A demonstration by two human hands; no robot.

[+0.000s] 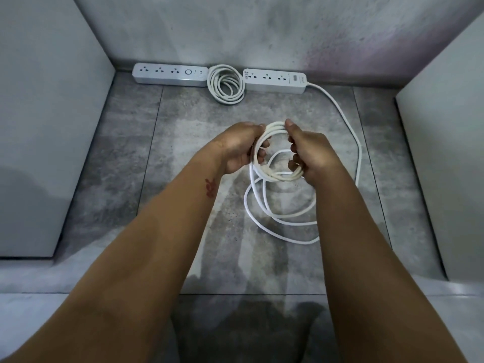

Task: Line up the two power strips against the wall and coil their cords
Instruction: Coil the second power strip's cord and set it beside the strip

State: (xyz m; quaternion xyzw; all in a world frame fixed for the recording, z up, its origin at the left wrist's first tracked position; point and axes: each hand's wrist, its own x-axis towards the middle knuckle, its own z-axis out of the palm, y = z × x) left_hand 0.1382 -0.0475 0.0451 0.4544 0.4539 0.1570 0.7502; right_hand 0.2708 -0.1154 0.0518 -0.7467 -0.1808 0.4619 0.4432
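Note:
Two white power strips lie end to end against the grey back wall: the left strip (170, 75) and the right strip (275, 80). Between them a coiled white cord (226, 84) lies on the floor. From the right strip's right end its white cord (351, 132) runs down the floor into loose loops (264, 205) below my hands. My left hand (239, 148) and my right hand (310, 153) each grip one side of a small coil of this cord (273, 127), held above the floor.
The grey tiled floor (131, 166) sits in a recess. A pale panel (44, 127) closes the left side and another pale panel (445, 158) closes the right. The back wall (262, 30) is mottled grey concrete.

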